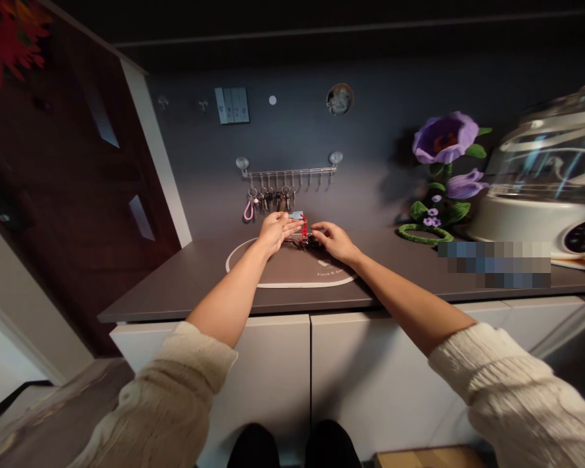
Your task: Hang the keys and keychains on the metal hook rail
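Right fingers [324, 226] partly hide a blurred dark bunch [312, 241]

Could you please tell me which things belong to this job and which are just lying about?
Apparently in use:
red strap and dark bunch, probably keys, between left hand and right hand
light blue tag by the left hand
brown mat beneath

Apparently just nearby:
purple flower ornament
white appliance
wall switch panel
hook rail, possibly related but untouched

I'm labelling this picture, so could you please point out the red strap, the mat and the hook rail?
Red strap [305, 225], head view: its middle.
Mat [292, 272], head view: bare front part.
Hook rail [290, 172], head view: middle of the bar.
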{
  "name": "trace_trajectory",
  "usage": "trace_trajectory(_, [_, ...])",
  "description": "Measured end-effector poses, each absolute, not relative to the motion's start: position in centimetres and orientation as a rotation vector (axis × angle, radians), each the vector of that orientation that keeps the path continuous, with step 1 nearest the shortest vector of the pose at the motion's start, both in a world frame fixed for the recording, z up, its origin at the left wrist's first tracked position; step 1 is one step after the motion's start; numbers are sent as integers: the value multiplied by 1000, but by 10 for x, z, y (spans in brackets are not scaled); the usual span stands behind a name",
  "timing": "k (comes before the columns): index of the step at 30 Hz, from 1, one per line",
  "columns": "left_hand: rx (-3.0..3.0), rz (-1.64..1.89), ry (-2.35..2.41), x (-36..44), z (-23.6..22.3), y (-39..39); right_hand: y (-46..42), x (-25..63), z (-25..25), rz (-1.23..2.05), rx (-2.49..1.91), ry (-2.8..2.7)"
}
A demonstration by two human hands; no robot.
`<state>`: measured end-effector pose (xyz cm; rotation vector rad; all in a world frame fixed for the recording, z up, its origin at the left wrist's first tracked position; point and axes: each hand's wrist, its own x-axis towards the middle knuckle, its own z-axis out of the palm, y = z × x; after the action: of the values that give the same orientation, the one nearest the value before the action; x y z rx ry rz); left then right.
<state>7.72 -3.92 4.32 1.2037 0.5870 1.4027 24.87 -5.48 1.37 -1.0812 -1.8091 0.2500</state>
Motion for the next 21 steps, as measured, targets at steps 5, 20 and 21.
trace_trajectory(5, [1174,1357,533,78,43,-41,-58,245,16,361,-991,-1810])
trace_trajectory(20, [1190,1295,418,79,38,-39,-59,242,19,573,-901,-1762])
trace_trajectory(21, [1192,1299,410,78,38,-39,-59,242,19,571,-907,-1755])
